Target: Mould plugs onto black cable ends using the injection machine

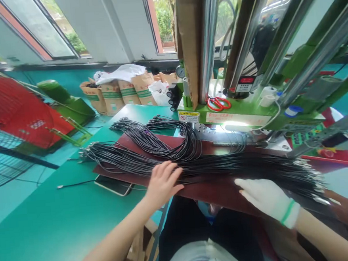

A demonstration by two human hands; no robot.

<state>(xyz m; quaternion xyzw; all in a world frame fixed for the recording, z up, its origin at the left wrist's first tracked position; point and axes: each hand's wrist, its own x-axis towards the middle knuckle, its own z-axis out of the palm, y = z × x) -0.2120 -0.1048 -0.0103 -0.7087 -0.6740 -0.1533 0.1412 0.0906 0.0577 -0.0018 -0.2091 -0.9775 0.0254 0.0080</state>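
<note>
A long bundle of thin black cables (218,165) lies across a dark red board (202,190), with light-coloured connectors at its ends. My bare left hand (163,183) rests at the bundle's near side, fingers spread and touching the cables. My right hand (266,197), in a white glove with a green cuff band, is at the near edge of the bundle farther right. Its fingers stretch out to the left, and nothing shows in them. Behind the main bundle, a second cable bundle (151,142) curves in a loop near the machine.
A green press (235,114) stands behind the board, with red-handled scissors (218,103) on it. On the green table (57,210) lie a phone (114,185) and a single cable (76,184). Paper sacks (112,97) line the wall. Another person's hand (346,210) appears at right.
</note>
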